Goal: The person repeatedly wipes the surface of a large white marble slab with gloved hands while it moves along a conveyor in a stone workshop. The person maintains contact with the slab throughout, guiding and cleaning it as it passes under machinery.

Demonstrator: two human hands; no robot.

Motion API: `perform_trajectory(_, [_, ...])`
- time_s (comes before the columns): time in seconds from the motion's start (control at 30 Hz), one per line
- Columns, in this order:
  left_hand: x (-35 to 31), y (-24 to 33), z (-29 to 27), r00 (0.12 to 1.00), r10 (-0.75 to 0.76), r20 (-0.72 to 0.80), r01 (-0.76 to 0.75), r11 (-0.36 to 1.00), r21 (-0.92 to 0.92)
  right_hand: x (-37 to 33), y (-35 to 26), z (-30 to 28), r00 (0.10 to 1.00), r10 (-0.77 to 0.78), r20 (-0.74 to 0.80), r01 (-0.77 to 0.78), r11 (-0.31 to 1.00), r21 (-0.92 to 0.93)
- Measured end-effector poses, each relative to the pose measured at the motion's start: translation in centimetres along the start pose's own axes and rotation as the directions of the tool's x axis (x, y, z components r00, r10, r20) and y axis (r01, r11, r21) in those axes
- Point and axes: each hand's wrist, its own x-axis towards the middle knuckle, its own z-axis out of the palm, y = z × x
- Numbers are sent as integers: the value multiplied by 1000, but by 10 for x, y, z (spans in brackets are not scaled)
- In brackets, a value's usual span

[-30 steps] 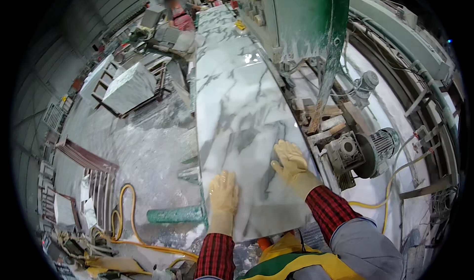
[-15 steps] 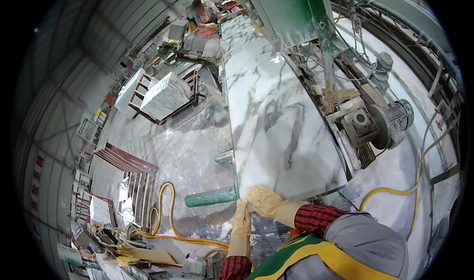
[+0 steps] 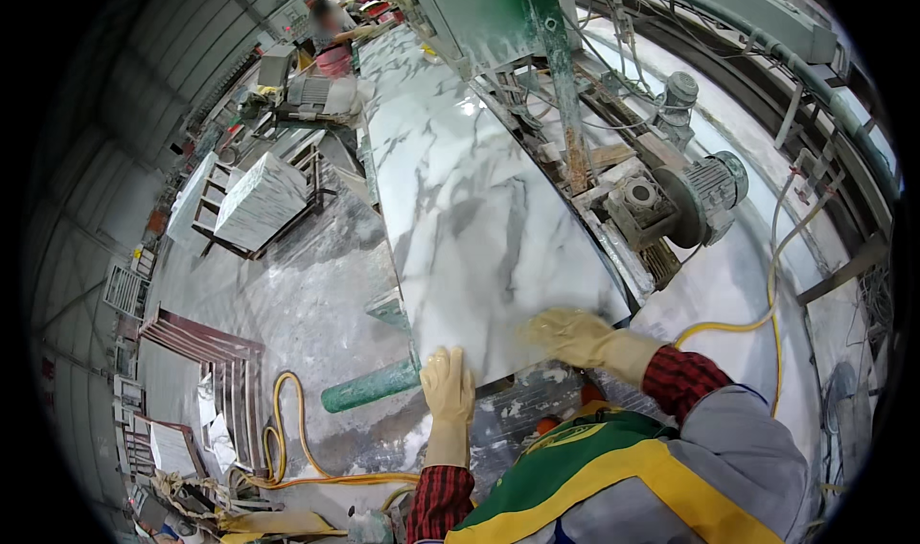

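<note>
A long white marble slab (image 3: 470,237) with grey veins lies in front of me and stretches far ahead. My left hand (image 3: 448,386), in a cream rubber glove, grips its near edge by the left corner, fingers over the top and the thumb hidden. Farther right along that edge, my right hand (image 3: 565,338), gloved alike, rests on the slab's surface. Its fingers stretch to the left, slightly blurred. A green roller (image 3: 369,386) sticks out to the left beside the slab's near corner, close to my left hand.
Right of the slab stand a green machine housing (image 3: 479,17) and an electric motor (image 3: 704,194). On the left are a marble block (image 3: 261,199) on a rack, a brown metal rack (image 3: 206,338) and a yellow hose (image 3: 278,419). Another person (image 3: 333,46) stands by the far end.
My right hand has slid from the left corner rightward along the near edge. My left hand has come up onto the slab's edge. The whole view has shifted.
</note>
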Motion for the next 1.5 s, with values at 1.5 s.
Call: perform_trajectory(1.5, [86,-50,34,992,-64,110,49,989,137,28,38,-20,822,439,-363,-364,895,257])
